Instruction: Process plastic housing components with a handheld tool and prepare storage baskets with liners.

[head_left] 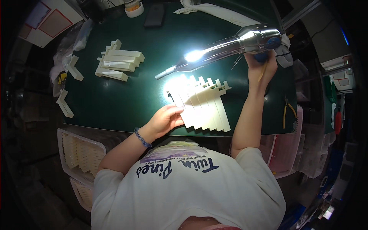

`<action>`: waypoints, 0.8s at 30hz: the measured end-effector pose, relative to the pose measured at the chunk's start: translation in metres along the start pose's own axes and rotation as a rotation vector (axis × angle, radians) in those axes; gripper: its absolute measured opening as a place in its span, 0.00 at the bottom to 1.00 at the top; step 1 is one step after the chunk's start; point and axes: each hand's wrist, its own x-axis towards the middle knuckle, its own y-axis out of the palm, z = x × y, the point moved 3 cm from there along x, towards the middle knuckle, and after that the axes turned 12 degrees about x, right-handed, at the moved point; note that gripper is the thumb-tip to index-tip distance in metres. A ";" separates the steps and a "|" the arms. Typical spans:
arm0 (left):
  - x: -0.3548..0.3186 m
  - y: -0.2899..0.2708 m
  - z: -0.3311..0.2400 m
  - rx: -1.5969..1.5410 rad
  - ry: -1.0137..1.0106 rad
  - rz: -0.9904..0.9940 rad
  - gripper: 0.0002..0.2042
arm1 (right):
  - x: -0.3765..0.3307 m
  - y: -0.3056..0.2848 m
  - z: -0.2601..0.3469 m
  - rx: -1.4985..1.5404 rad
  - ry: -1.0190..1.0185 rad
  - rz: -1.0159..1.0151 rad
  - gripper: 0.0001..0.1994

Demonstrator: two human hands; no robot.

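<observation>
My left hand [165,119] grips the left edge of a row of cream-coloured plastic strips [205,109], which lie side by side with stepped ends near the table's front edge. The fingers are partly hidden under the strips. My right hand [262,68] is closed around the handle of a chrome gun-shaped tool [226,46] with a long narrow nozzle. It is held above the table, its tip pointing left and a little down, over the far left corner of the strips. Strong glare washes out that corner.
On the green table [153,46] lie a stack of similar cream pieces [122,61], two loose angled pieces [74,69] at the left, yellow-handled cutters [288,111] at the right and a dark phone [154,15] at the back. Below the table edge stands a bin [61,153] of cream parts.
</observation>
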 end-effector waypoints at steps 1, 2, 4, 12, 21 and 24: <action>0.005 0.002 -0.001 -0.152 -0.024 0.074 0.18 | 0.001 0.007 0.003 0.011 0.008 0.012 0.20; 0.010 0.003 -0.003 -0.148 -0.032 0.082 0.18 | 0.001 0.013 0.004 0.022 0.015 0.023 0.20; 0.020 0.011 -0.007 -0.404 -0.093 0.237 0.23 | -0.003 0.025 -0.005 0.115 0.054 0.034 0.21; 0.055 0.023 -0.006 -0.501 -0.098 0.445 0.30 | -0.010 0.050 -0.027 0.192 0.137 0.064 0.20; 0.075 0.029 0.006 -0.609 -0.146 0.342 0.30 | -0.010 0.053 -0.013 0.197 0.192 0.101 0.19; 0.071 0.031 0.009 -0.543 -0.134 0.299 0.33 | -0.010 0.049 -0.012 0.233 0.209 0.061 0.19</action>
